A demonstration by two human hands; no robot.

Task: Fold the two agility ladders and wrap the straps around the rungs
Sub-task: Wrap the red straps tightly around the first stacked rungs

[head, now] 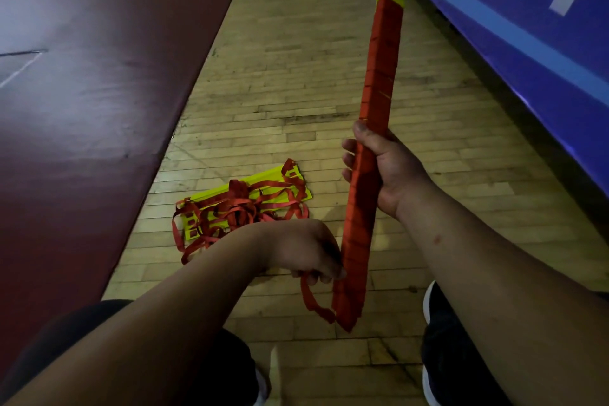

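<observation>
One agility ladder is a tall bundle of yellow rungs wound almost fully in red strap, held near upright with yellow tips showing at the top. My right hand grips its middle. My left hand pinches the loose red strap end beside the bundle's lower part; the strap loops down to the bottom end. The second ladder lies on the wooden floor behind my left hand, its yellow rungs stacked flat under a tangle of loose red straps.
A dark red mat covers the floor on the left. A blue padded banner with white lettering runs along the right. My shoes and dark trousers are at the bottom edge. Wooden floor stretches ahead.
</observation>
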